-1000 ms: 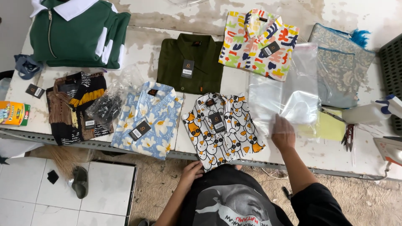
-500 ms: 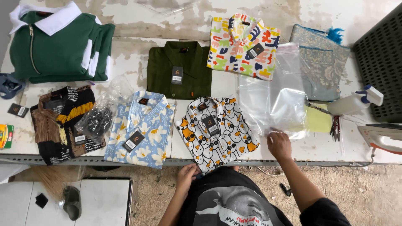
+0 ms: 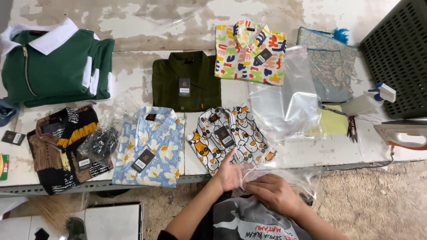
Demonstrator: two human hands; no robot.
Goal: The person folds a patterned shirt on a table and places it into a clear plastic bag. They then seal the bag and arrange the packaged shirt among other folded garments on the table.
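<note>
A: What has changed since half a second ago?

B: Then the right hand (image 3: 276, 194) lay out on the tabletop (image 3: 133, 80) at the near edge of the pile of clear bags (image 3: 284, 102), and the left hand (image 3: 229, 173) hung low by the body. Now both hands have drawn back to the tabletop's near edge and meet on one clear plastic bag (image 3: 284, 175), lifted off the pile and held in front of the chest. The view has also slid a little to the right, so an iron (image 3: 402, 133) shows at the right edge.

A: What lies around them?

B: Just beyond the left hand is a folded white shirt with orange and black shapes (image 3: 229, 135), the fingertips overlapping its near edge. Left of it is a pale blue flowered shirt (image 3: 151, 144); behind are a dark green shirt (image 3: 187, 80) and a bright multicolour shirt (image 3: 250, 52). A green zip top with a white collar (image 3: 55, 64) sits far left, a spray bottle (image 3: 367, 101) to the right. Nothing lies between the hands and the bag.

A: And the fingers?

B: The left fingers (image 3: 232, 160) are nearly straight, laid flat against the bag's left edge. The right fingers (image 3: 257, 183) curl down onto the film and pinch it; the bag sags past the right wrist.
</note>
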